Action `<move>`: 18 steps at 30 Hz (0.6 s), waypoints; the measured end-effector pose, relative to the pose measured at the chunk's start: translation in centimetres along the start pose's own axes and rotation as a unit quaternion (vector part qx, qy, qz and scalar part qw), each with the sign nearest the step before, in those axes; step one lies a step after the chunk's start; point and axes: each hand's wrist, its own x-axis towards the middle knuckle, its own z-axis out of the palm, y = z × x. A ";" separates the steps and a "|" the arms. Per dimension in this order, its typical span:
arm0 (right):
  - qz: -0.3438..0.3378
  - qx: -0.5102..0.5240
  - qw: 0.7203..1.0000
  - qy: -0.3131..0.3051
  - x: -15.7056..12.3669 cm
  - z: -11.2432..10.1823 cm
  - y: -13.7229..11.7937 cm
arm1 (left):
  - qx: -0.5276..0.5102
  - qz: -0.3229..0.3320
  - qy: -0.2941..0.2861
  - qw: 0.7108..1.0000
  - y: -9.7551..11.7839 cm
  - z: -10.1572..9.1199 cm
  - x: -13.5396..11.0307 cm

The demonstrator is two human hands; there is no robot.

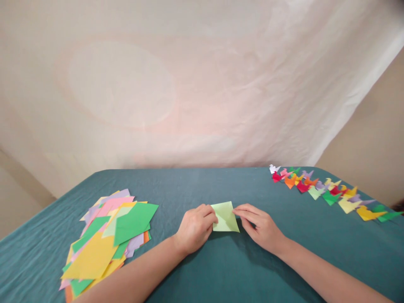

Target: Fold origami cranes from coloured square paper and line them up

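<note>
We locate the light-green paper point(224, 219) right of the paper pile point(94, 254): our left hand point(196, 227) pinches its pile-side edge — our right hand point(262, 228) touches the edge facing away from the pile — whether gripping, we cannot tell

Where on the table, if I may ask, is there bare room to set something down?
Bare cloth stretches beyond the left hand and right hand, between the paper pile and the folded birds. Another bare patch lies right of the right hand, nearer than the birds. Crowded: the pile at left and the birds at far right.
</note>
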 end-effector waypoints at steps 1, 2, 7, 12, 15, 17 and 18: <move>-0.001 -0.002 1.000 -0.007 0.0 0.0 0.1 | -0.004 -0.005 0.001 1.000 -0.1 0.0 0.0; -0.001 -0.007 1.000 -0.012 0.0 0.0 0.2 | -0.008 -0.010 0.002 1.000 -0.1 0.1 0.0; -0.018 -0.059 0.998 -0.016 0.0 0.2 0.4 | -0.023 -0.021 -0.003 1.000 -0.2 0.1 0.0; -0.023 -0.105 0.994 -0.032 -0.1 0.5 0.8 | -0.033 -0.027 -0.020 0.999 -0.2 0.0 0.1; -0.029 -0.116 0.992 -0.030 -0.1 0.6 1.0 | -0.032 -0.033 -0.034 0.998 -0.2 0.0 0.1; -0.031 -0.119 0.992 -0.032 -0.1 0.6 1.1 | -0.032 -0.034 -0.042 0.998 -0.1 -0.1 0.1; -0.031 -0.119 0.992 -0.035 0.0 0.6 1.1 | -0.031 -0.033 -0.045 0.998 -0.1 -0.1 0.1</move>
